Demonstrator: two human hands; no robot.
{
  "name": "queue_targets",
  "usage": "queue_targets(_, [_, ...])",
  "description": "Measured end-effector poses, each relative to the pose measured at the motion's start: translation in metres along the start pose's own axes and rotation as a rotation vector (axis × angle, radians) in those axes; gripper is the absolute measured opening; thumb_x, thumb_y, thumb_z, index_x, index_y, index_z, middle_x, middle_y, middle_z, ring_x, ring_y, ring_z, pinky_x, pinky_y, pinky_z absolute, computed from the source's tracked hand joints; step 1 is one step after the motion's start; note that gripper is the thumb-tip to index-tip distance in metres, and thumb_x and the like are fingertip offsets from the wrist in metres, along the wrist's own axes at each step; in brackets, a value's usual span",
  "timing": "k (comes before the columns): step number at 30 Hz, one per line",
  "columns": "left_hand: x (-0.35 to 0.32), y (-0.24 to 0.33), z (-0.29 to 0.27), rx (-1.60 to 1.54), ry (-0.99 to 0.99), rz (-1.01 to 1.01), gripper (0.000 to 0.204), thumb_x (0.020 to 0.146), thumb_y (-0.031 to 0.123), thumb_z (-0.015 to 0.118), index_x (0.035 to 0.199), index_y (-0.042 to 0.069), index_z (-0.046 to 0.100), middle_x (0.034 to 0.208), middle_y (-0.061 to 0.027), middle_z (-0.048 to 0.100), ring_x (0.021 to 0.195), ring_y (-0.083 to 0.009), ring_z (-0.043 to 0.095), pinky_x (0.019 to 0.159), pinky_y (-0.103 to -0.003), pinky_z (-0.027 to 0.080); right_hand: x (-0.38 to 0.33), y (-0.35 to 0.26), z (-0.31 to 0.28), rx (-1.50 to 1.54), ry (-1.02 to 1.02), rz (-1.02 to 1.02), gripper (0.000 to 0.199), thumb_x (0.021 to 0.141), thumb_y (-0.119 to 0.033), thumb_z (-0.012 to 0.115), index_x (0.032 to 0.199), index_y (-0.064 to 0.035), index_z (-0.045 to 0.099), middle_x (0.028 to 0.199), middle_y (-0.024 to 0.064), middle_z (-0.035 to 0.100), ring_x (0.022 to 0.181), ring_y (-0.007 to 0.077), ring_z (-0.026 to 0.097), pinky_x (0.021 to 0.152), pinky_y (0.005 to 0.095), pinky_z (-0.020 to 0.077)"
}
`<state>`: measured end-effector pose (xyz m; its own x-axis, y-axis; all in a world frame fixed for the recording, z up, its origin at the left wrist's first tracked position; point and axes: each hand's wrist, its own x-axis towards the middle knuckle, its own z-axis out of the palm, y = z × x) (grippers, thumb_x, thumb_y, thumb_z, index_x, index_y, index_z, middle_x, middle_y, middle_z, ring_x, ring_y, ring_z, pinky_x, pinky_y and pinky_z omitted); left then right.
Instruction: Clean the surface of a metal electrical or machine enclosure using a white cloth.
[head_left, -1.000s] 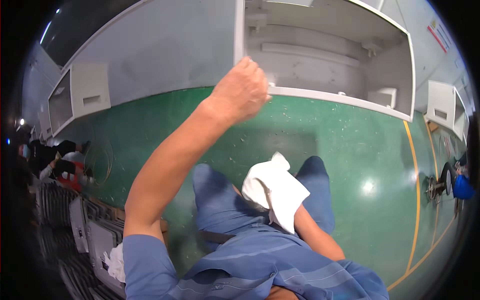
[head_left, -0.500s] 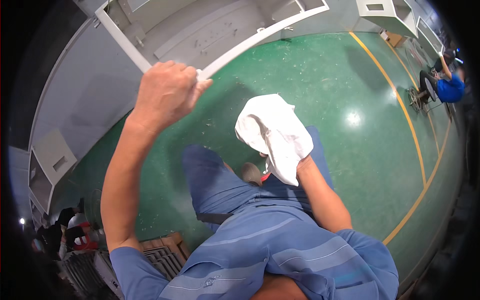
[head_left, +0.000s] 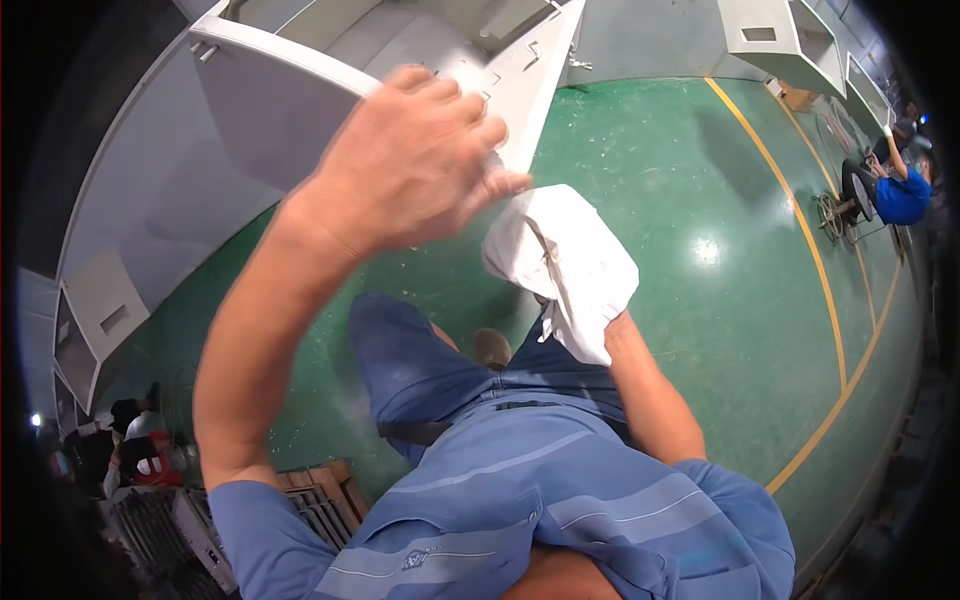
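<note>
grn flr (head_left: 650, 180) w/ yel lines (head_left: 797, 213), lt glare (head_left: 706, 251)
</note>
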<state>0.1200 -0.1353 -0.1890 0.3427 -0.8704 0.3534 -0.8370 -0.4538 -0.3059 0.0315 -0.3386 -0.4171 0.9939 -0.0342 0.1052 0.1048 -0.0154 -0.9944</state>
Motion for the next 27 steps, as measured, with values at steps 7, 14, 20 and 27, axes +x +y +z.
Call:
queue_targets(7, [0.012, -0.017, -0.008, 0.075, -0.230, -0.139, 0.039, 0.097, 0.036, 0.049, 0.077, 0.005, 0.062, 0.074, -0.0111, 0.057, 0.078, -0.0302, 0.057, 0.073, -0.042, 0.043, -0.025, -0.018, 0.009, -0.916, -0.073, -0.288, 0.040, 0.095, -0.026, 0.061, 0.124, 0.0009, 0.056, 0.113, 0.0135, 0.062, 0.102, 0.0218, 0.063, 0.089, 0.0370, 0.0495])
queue_targets(14, [0.055, -0.029, -0.030, -0.206, -0.500, -0.298, 0.068, 0.101, 0.047, 0.028, 0.064, 0.003, 0.063, 0.059, -0.0149, 0.059, 0.061, -0.0321, 0.061, 0.063, -0.041, 0.049, 0.019, -0.071, 0.017, -0.943, 0.026, -0.490, 0.049, 0.092, -0.017, 0.056, 0.136, -0.0010, 0.044, 0.121, 0.0152, 0.059, 0.115, 0.0263, 0.055, 0.100, 0.0375, 0.0444])
queue_targets(20, [0.042, -0.047, -0.012, 0.022, -0.261, 0.030, 0.039, 0.101, 0.029, 0.034, 0.111, 0.004, 0.061, 0.062, -0.0152, 0.060, 0.057, -0.0324, 0.061, 0.052, -0.044, 0.047, 0.100, -0.049, 0.082, -0.883, 0.345, -1.298, 0.026, 0.073, -0.017, 0.070, 0.098, -0.0097, 0.071, 0.104, 0.0065, 0.062, 0.085, 0.0269, 0.066, 0.075, 0.0377, 0.0542])
queue_targets(27, [0.071, -0.027, -0.013, -0.145, -0.443, -0.113, 0.037, 0.102, 0.029, 0.034, 0.109, 0.006, 0.061, 0.058, -0.0146, 0.058, 0.052, -0.0321, 0.057, 0.049, -0.043, 0.045, 0.112, 0.084, 0.115, -1.068, -0.201, -0.952, 0.022, 0.074, -0.015, 0.064, 0.096, -0.0102, 0.063, 0.089, 0.0062, 0.055, 0.077, 0.0194, 0.063, 0.062, 0.0337, 0.0508])
